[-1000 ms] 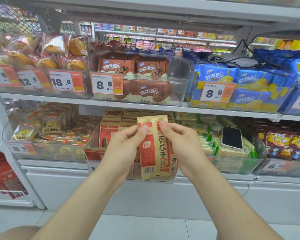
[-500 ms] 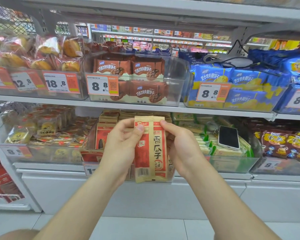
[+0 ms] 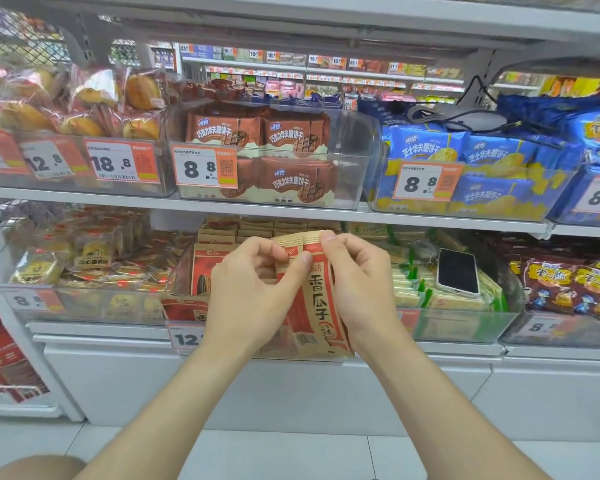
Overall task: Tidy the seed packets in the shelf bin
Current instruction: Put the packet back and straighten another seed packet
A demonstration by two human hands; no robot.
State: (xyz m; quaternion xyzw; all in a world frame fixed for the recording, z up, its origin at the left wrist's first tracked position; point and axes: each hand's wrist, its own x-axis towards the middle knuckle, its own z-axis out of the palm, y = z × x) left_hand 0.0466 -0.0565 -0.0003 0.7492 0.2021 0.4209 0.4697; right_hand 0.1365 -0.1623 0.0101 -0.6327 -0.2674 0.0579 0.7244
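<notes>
A tan and red seed packet [image 3: 317, 306] stands upright in front of the clear shelf bin [image 3: 181, 275] on the lower shelf. My left hand [image 3: 250, 289] pinches its top left part with thumb and fingers. My right hand [image 3: 361, 282] grips its top right edge and right side. More tan and red seed packets [image 3: 219, 237] stand in rows inside the bin behind the hands; one shows a sunflower seed picture [image 3: 203, 271]. The held packet's lower left part is hidden by my left hand.
A smartphone [image 3: 458, 271] lies on green-and-cream packets in the bin to the right. Left bin holds yellow pastry packs [image 3: 90, 258]. The upper shelf edge [image 3: 274, 211] runs just above the hands, with brown wafer packs [image 3: 284, 157] and blue wafer packs [image 3: 465, 168] above it.
The packet and both hands have moved slightly up and toward the bin. My left thumb has slid further across the packet's front, and the packet now leans a little.
</notes>
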